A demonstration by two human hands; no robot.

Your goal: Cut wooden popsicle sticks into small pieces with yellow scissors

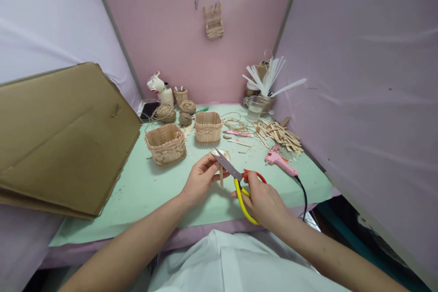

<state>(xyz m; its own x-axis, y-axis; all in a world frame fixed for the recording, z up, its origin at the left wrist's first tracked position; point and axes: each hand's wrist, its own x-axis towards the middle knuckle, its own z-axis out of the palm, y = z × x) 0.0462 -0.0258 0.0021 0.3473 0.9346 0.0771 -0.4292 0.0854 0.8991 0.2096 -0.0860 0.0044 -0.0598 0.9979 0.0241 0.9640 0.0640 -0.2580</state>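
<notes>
My right hand is closed round a pair of scissors with one red and one yellow handle. The blades stand apart and point up and left, close to the fingertips of my left hand. That hand pinches a thin wooden craft stick, which hangs down below the blades. A small round whitish piece lies just behind the blades; whether my fingers touch it I cannot tell. Beyond my hands stand two small wooden baskets, one at the left and one in the middle.
On the right, a pink glue gun trails a black cord near a pile of craft sticks. Behind it are a clear cup and white glue sticks. Twine balls sit at the back left. A cardboard sheet leans over the left side.
</notes>
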